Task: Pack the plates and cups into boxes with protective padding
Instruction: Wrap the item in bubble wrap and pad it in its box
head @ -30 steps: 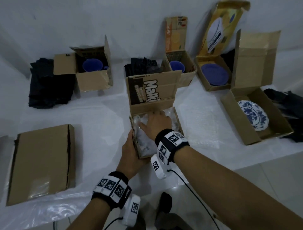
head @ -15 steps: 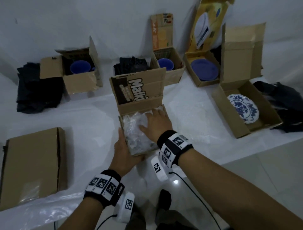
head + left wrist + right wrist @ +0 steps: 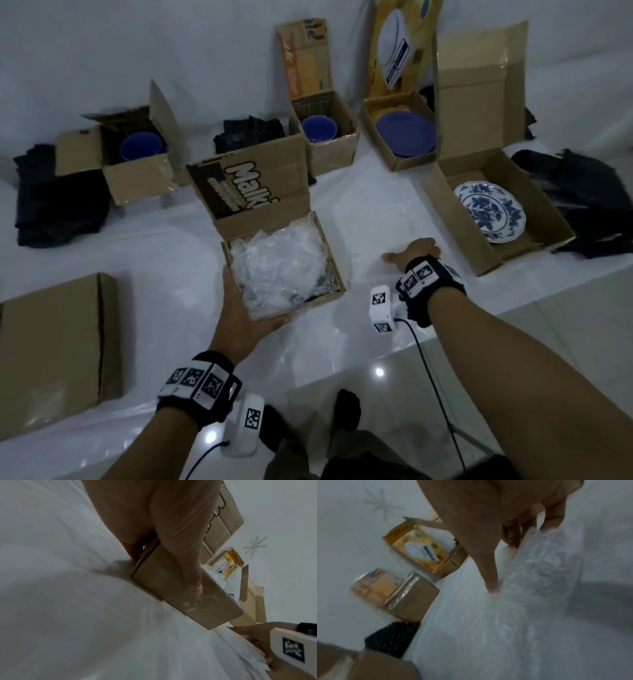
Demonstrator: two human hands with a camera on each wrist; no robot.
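Observation:
An open brown cardboard box (image 3: pixel 308 301) sits in front of me, filled with crumpled bubble wrap (image 3: pixel 277 267). My left hand (image 3: pixel 239 308) grips its near left corner, thumb along the front wall (image 3: pixel 180 601). To the right of the box, my right hand (image 3: pixel 416 251) pinches the edge of a flat bubble wrap sheet (image 3: pixel 539 574) lying on the white cloth. A blue-and-white plate (image 3: pixel 489 212) lies uncovered in an open box at the right. At the back, open boxes hold a blue plate (image 3: pixel 406 133) and two blue cups (image 3: pixel 318 128) (image 3: pixel 142 150).
A closed flat cardboard box (image 3: pixel 54 349) lies at the near left. Piles of dark cloth sit at the far left (image 3: pixel 58 202), behind the middle box (image 3: pixel 250 133) and at the far right (image 3: pixel 589 205). The tiled floor begins at the cloth's near edge.
My right hand has left the bubble wrap inside the middle box and moved right onto the flat sheet on the cloth. The left hand stays on the box's corner.

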